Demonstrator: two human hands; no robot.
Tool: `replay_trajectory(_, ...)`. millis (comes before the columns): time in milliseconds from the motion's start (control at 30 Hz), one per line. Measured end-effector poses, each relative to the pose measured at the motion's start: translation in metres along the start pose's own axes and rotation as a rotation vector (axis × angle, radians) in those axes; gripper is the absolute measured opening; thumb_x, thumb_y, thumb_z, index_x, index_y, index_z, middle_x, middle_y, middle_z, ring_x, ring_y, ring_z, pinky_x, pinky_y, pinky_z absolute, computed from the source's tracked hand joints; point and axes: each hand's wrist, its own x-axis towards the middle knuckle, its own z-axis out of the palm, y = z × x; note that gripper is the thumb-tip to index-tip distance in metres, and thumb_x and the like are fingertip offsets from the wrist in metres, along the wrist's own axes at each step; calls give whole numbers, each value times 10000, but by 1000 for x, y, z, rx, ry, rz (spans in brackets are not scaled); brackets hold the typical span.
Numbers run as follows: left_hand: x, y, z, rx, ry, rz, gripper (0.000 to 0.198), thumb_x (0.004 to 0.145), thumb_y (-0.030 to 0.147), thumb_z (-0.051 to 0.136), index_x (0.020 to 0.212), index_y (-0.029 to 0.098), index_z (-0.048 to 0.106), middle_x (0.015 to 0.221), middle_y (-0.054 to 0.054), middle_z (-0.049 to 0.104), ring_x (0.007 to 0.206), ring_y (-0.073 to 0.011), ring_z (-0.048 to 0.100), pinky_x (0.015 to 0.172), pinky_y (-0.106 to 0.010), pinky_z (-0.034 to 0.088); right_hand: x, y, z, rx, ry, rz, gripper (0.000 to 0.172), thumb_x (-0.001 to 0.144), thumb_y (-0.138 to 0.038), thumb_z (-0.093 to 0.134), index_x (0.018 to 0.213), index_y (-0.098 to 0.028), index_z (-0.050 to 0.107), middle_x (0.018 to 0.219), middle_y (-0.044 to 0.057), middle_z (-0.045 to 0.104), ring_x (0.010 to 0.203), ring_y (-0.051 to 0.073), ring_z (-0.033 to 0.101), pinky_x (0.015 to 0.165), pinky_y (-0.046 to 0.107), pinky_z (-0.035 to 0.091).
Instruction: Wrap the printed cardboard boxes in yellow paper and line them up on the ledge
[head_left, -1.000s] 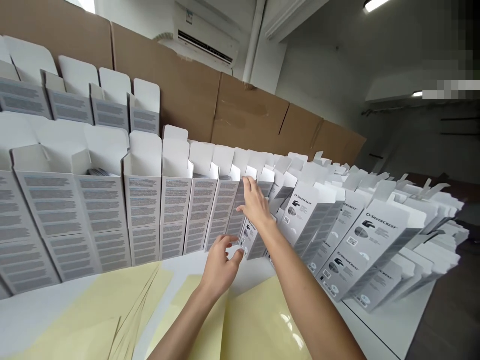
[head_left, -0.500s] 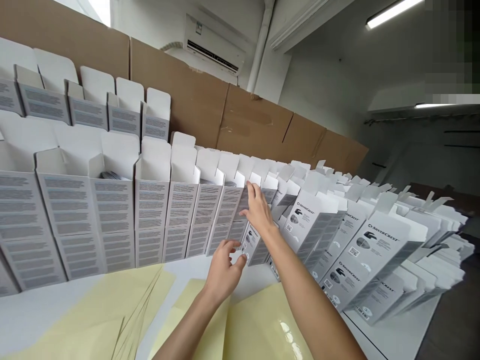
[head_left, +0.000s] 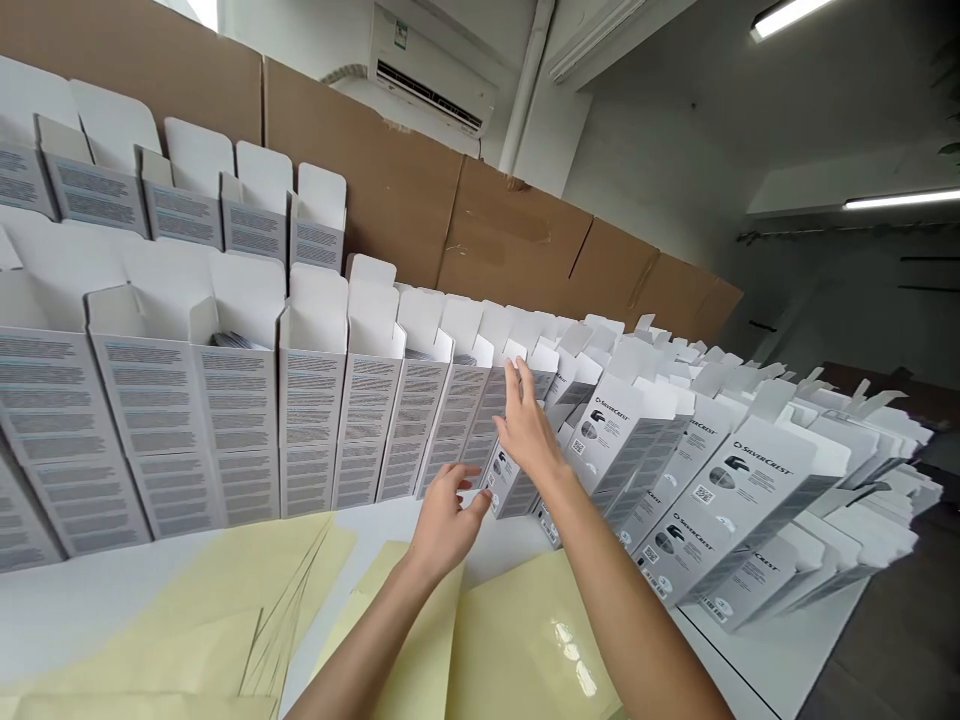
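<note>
Stretched upward, the fingers of my right hand point(head_left: 529, 430) lie against the front of the row of open-topped cartons point(head_left: 367, 400), near the top of one. My left hand point(head_left: 448, 520) is lower down, fingers loosely curved and thumb apart, with nothing in it. Just right of its fingertips stands a small printed carton point(head_left: 504, 478), partly hidden behind my right hand. The row's cartons stand upright, side by side, flaps up; dark contents show in some. More printed cartons point(head_left: 607, 425) lean to the right of my right forearm.
Yellow paper sheets point(head_left: 540, 640) lie on the white table point(head_left: 45, 610) under my forearms. Brown cardboard panels point(head_left: 397, 190) rise behind the cartons. Several more open cartons point(head_left: 255, 215) form a higher row at the back left. The table's right edge borders the floor.
My right hand has shifted slightly right and its fingers point more upward. The left hand keeps nearly the same place. The view has moved a little.
</note>
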Motion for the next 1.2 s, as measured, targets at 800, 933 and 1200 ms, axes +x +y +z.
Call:
replay_trajectory(800, -139, -30, -232, 66, 322, -135, 305, 788, 402, 556, 945, 161, 658, 1001, -102, 674, 913, -218, 628, 830, -345, 479, -93, -244, -8, 960, -621, -108, 189, 855, -270, 522, 977, -214, 655, 1011, 50, 636, 799, 162, 590, 652, 285, 462)
replay_trajectory(933, -181, -52, -291, -27, 539, -202, 254, 768, 385, 579, 855, 159, 657, 898, -78, 683, 861, -208, 624, 809, -336, 478, -82, -339, 28, 1069, -714, -85, 176, 828, -276, 534, 881, -174, 668, 926, 54, 672, 758, 159, 596, 650, 272, 457)
replay_trajectory(1200, -215, -98, -409, -29, 792, -231, 254, 771, 369, 554, 851, 153, 661, 867, -65, 688, 815, -196, 619, 766, -323, 465, -58, -506, 99, 1128, -788, -88, 133, 778, -177, 546, 781, -142, 675, 752, 30, 696, 646, 122, 601, 591, 216, 429)
